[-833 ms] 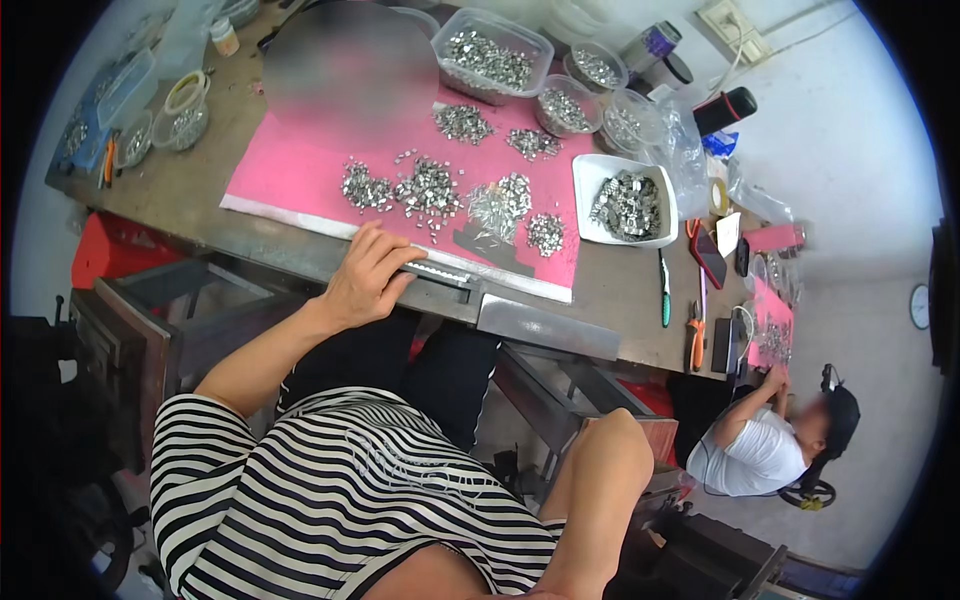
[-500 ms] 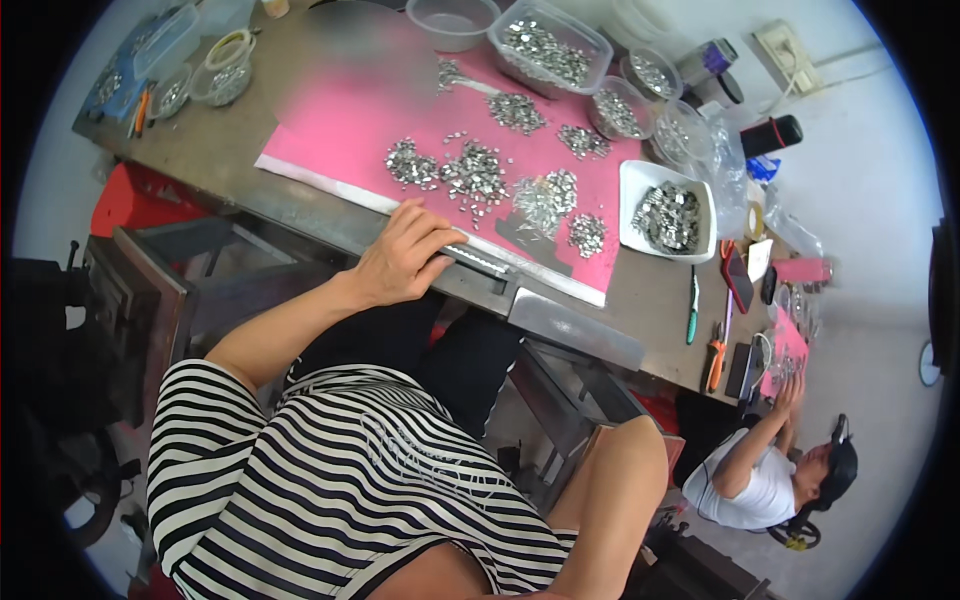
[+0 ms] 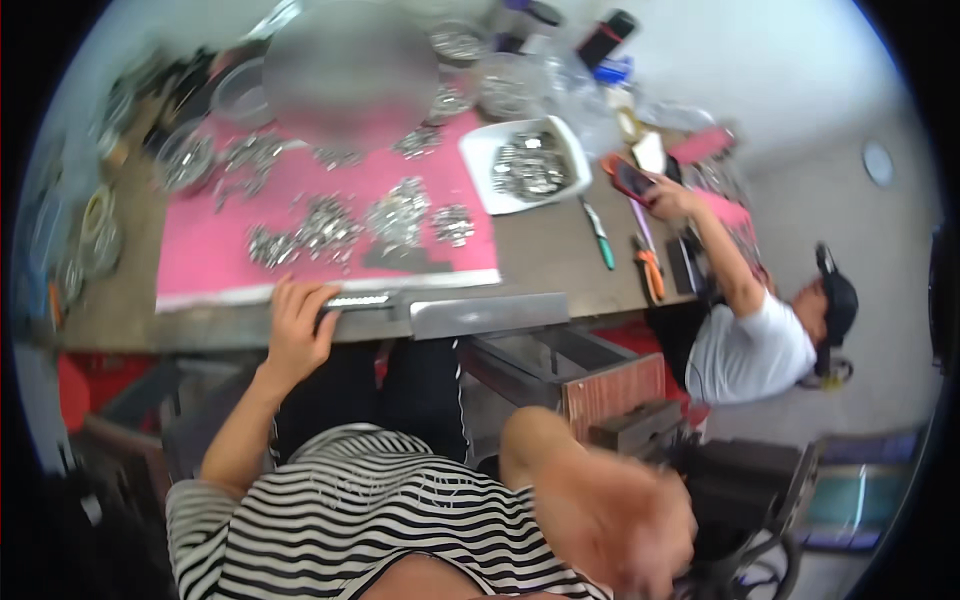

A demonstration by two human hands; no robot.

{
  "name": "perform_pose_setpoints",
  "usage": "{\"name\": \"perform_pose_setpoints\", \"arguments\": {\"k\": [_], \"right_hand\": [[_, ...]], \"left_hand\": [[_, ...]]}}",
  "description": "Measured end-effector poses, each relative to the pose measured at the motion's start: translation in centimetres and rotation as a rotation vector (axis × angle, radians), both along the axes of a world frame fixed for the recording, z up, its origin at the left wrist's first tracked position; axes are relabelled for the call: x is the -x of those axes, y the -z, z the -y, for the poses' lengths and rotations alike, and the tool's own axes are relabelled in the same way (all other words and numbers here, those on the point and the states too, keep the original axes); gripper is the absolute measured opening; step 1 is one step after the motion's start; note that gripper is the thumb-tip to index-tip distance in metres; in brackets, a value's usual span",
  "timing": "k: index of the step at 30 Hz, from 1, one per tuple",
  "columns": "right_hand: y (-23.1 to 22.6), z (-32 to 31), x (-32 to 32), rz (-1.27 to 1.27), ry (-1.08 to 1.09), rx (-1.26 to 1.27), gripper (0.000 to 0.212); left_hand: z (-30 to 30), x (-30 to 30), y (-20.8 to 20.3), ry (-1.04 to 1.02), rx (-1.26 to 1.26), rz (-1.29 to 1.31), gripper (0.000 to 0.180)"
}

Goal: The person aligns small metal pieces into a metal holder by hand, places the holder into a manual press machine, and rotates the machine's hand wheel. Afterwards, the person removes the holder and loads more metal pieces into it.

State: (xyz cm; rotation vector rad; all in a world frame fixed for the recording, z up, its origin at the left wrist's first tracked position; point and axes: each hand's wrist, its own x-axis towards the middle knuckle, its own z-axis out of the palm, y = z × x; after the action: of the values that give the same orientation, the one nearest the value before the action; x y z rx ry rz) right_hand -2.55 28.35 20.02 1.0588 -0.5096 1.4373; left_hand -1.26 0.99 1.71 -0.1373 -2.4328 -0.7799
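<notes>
At the table's front edge, my left hand [image 3: 298, 322] is closed, thumb and fingers pinching the left end of a dark metal strip [image 3: 365, 301] with a row of small shiny bits along it. Just right of the strip lies a flat metal plate [image 3: 490, 315]. My right hand [image 3: 625, 525] is raised off the table, large and smeared by motion; its fingers cannot be made out. Several heaps of small silver metal pieces [image 3: 328, 228] lie on the pink sheet [image 3: 200, 262] beyond my left hand.
A white tray [image 3: 478, 165] of silver pieces stands right of the sheet. Beyond it lie a green-handled tool [image 3: 603, 248] and orange-handled pliers [image 3: 650, 272]. A co-worker [image 3: 745, 340] at right has a hand on a red-and-black phone [image 3: 632, 180]. Clear tubs line the back.
The view has swung to the right. My right hand has come up into view, while my left stays at the strip. The co-worker's arm has reached over to the phone.
</notes>
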Motion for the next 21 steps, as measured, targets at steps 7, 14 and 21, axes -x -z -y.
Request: {"name": "perform_pose_setpoints", "arguments": {"k": [7, 14, 21], "right_hand": [[16.9, 2.4, 6.5, 1.016, 0.367, -0.866, 0.014], [19.2, 4.0, 9.3, 1.084, 0.388, -0.843, 0.009], [19.0, 3.7, 9.6, 1.02, 0.435, -0.927, 0.009]], "left_hand": [[-0.2, -1.0, 2.0, 0.009, -0.004, 0.041, 0.043], [0.7, -1.2, 2.2, -0.01, 0.067, 0.081, 0.039], [0.6, -0.6, 2.1, -0.013, 0.082, 0.094, 0.034]]}}
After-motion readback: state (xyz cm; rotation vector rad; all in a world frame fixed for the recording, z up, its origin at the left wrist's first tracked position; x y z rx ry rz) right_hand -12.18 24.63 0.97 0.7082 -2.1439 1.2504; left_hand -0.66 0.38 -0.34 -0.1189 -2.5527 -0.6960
